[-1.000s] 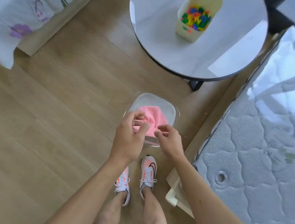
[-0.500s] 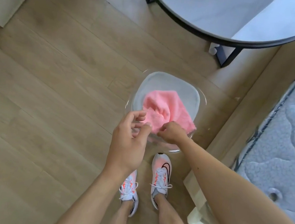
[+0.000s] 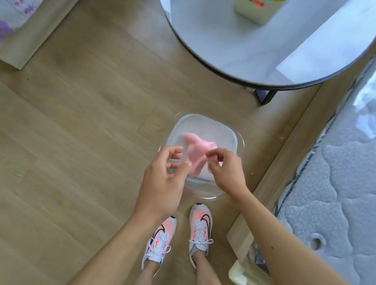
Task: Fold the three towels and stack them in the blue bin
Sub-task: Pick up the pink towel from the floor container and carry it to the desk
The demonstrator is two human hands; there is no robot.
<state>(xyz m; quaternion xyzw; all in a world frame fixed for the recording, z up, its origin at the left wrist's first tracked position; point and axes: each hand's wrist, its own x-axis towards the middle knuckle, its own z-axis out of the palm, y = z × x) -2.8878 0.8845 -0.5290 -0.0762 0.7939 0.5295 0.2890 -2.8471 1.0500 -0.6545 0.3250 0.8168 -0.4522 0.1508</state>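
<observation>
Pale wood flooring (image 3: 63,150) fills the head view, with a round table (image 3: 218,39) at 1 o'clock, a quilted mattress (image 3: 353,198) at 3 o'clock and a floral sheet (image 3: 5,1) at 10 o'clock. Near the centre, just ahead of the person's shoes (image 3: 200,226) at 6 o'clock, the translucent bin (image 3: 208,123) sits on the floor, close enough to reach while standing. A pink towel (image 3: 196,153) hangs bunched over its opening, not flat. The right hand (image 3: 226,173) pinches the towel's 3 o'clock edge between thumb and fingertips, probably to steer it down inside. The left hand (image 3: 165,182) is curled at the towel's 7 o'clock edge, thumb touching the cloth, but blur hides whether it actually grips. No other towels show, so the stack seems barely begun.
</observation>
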